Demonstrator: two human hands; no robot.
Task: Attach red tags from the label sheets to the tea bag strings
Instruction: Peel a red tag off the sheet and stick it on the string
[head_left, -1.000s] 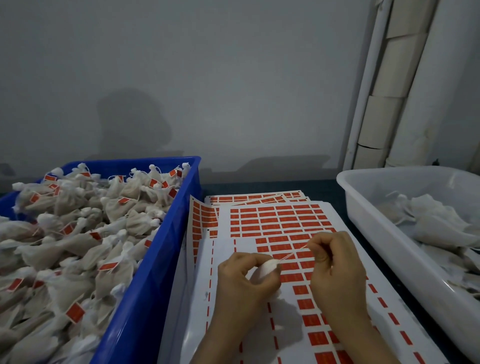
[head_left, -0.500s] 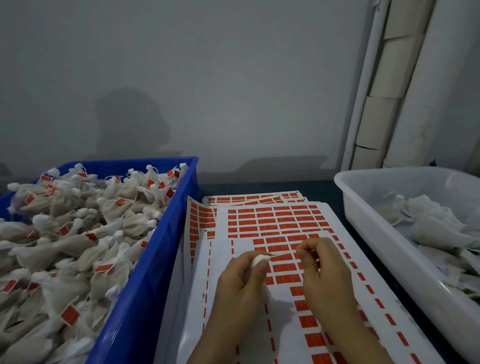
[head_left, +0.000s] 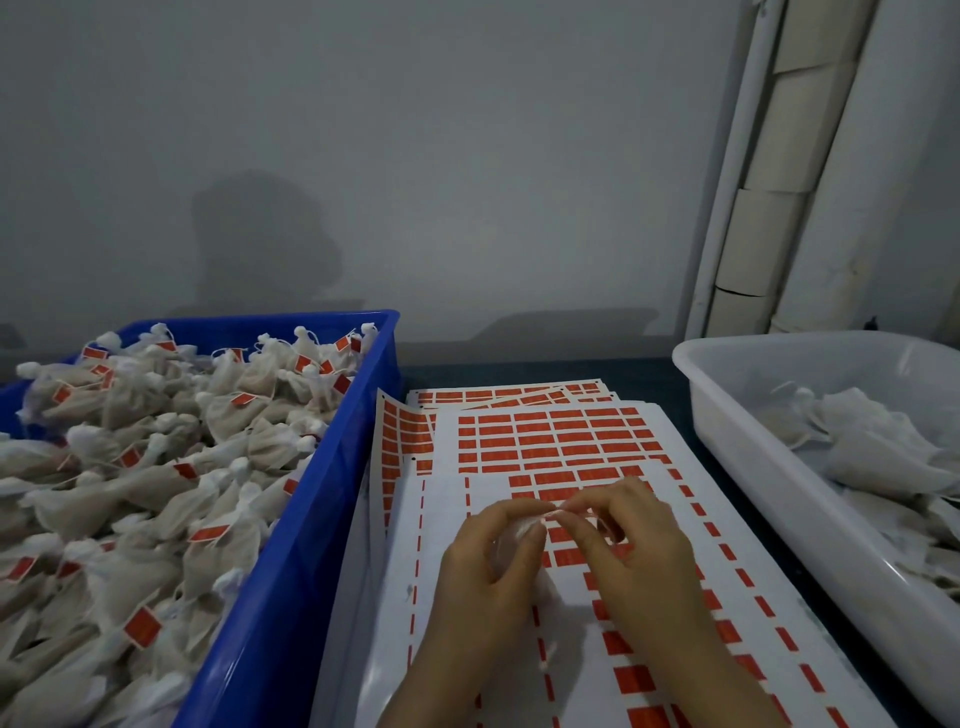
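My left hand (head_left: 488, 566) holds a small white tea bag (head_left: 511, 538) in its curled fingers, just above the top label sheet (head_left: 566, 670). My right hand (head_left: 631, 551) pinches the bag's thin string (head_left: 551, 513) close to the left fingertips. Both hands hover over the rows of red tags (head_left: 561, 441) on the white sheet. Most of the bag is hidden by the left fingers. Whether a tag is on the string I cannot tell.
A blue crate (head_left: 291, 587) on the left is heaped with tagged tea bags (head_left: 156, 467). A white tub (head_left: 753, 467) on the right holds untagged bags (head_left: 883, 447). More label sheets (head_left: 410, 441) lie fanned under the top one. A grey wall and white pipes stand behind.
My right hand has moved left along the string until its fingertips almost meet the left hand's. The stretched string is now very short. Both hands sit slightly lower over the sheet.
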